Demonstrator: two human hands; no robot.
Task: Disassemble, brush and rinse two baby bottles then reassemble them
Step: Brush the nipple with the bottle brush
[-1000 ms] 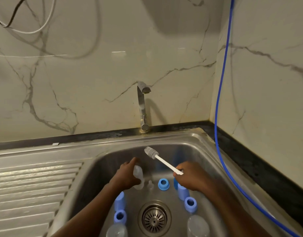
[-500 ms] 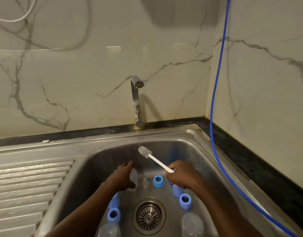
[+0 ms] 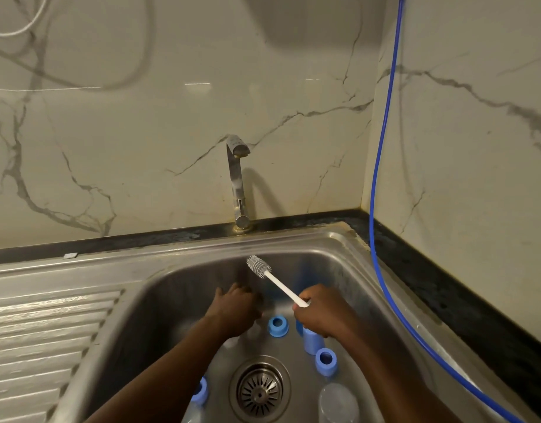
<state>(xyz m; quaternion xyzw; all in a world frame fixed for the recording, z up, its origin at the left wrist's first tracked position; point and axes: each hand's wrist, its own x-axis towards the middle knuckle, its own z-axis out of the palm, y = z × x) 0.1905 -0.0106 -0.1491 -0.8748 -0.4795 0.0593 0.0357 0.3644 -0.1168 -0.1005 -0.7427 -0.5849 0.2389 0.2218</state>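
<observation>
While both hands reach down into the steel sink [image 3: 186,250], the right hand [image 3: 324,312] has its fingers curled round the end of the bottle brush [image 3: 278,283] handle. The grey bristle head is raised and tilted to the back left, in the air over the basin, below the faucet [image 3: 238,181]. Left hand [image 3: 235,311] is low in the basin, back up, fingers blurred, cannot tell if it holds anything. On the sink floor: blue ring [image 3: 278,326] between the hands, blue cap [image 3: 313,343] under the right hand, second blue ring [image 3: 326,361] just beside the cap, third blue ring [image 3: 200,390] by the left forearm. Clear bottle [image 3: 337,403] lies right of the drain [image 3: 260,392], second clear bottle [image 3: 193,416] left of it, cut off by the frame edge. Blue hose [image 3: 382,178] hangs down the corner wall
</observation>
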